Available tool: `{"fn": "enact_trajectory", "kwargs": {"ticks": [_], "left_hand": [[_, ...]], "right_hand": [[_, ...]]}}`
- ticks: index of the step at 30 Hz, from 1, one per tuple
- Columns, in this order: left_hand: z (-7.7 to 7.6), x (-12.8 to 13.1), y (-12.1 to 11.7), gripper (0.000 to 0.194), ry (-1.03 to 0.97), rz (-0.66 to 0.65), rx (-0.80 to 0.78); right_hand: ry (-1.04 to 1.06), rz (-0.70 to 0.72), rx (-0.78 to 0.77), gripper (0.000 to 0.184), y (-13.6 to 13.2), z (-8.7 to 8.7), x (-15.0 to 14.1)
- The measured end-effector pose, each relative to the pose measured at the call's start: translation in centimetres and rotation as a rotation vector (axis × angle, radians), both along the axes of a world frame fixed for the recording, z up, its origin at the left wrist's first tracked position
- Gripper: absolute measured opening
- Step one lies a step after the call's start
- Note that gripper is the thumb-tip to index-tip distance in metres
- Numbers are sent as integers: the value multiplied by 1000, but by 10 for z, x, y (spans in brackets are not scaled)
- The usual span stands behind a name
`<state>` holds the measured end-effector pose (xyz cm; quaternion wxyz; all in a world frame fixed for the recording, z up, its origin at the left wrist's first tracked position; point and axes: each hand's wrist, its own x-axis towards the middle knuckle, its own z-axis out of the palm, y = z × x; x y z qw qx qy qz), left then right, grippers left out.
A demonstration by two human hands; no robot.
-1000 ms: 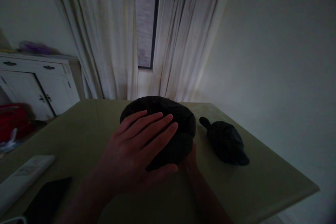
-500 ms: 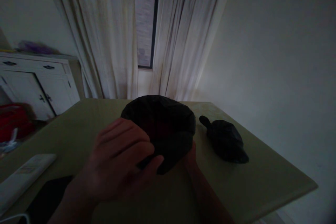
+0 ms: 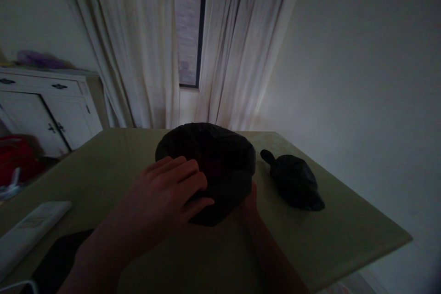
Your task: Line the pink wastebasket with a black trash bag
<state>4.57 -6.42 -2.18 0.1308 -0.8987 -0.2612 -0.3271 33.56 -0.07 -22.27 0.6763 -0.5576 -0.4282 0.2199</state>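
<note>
A round bin [image 3: 223,200] with a black plastic bag [image 3: 237,144] folded over its rim stands in front of me on the table. Inside the mouth shows a dull dark red patch; the bin's outer wall is covered by the bag. At the front left of the rim is my left hand [image 3: 172,193], its fingers loosely bent and its thumb apart from them, with black plastic showing through the gap. My right hand [image 3: 251,200] grips the lower right side of the bin, most of its fingers hidden behind it. A knotted black bag [image 3: 296,181] lies to the right.
The pale green table [image 3: 361,234] has its right edge near the wall. At the lower left lie a white flat box-like object [image 3: 32,232], a dark flat object [image 3: 58,257] and a white cable [image 3: 25,283]. Beyond are a white cabinet [image 3: 74,115], curtains [image 3: 141,55] and a red bag [image 3: 17,156].
My left hand has loosened from a pinch on the bag's edge, its fingers now spread a little. The flap that hung down lies flatter against the bin. My right hand keeps its place.
</note>
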Motion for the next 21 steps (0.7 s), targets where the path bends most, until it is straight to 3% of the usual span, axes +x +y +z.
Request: {"fn": "enact_trajectory", "kwargs": {"ticks": [13,21], "left_hand": [[0,0,-3,15,-19,8,-43],[0,1,-5,29,-37,12,-60]], "right_hand": [[-36,27,-21,26,1,-2,2],[-8,10,17,23,6,-12,5]]}}
